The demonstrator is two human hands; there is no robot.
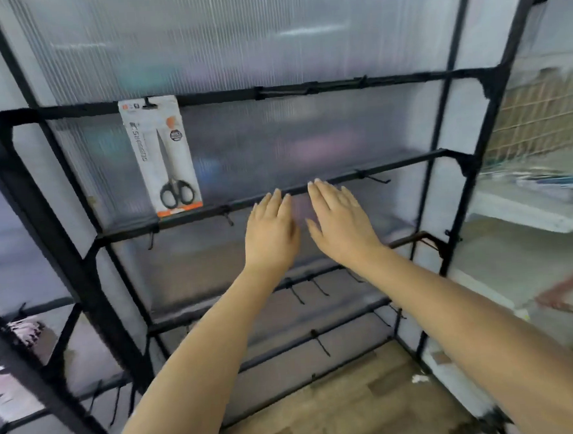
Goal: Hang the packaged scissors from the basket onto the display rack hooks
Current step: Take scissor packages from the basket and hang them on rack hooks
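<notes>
1 white-and-orange carded pack of black-handled scissors (161, 157) is hung from a hook on the black metal display rack (304, 90), at 10 o'clock from the hands. The left hand (272, 232) and right hand (341, 225) are held flat, empty. The pack is judged light and stiff, best pinched near its top hang-hole. No basket is seen.

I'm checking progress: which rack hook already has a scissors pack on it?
The top-rail hook at far left; the packaged scissors hangs there, other hooks bare.

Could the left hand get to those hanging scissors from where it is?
Probably yes. The left hand is open and holds nothing, and only a bare rail lies between it and the scissors, up and to its left.
</notes>
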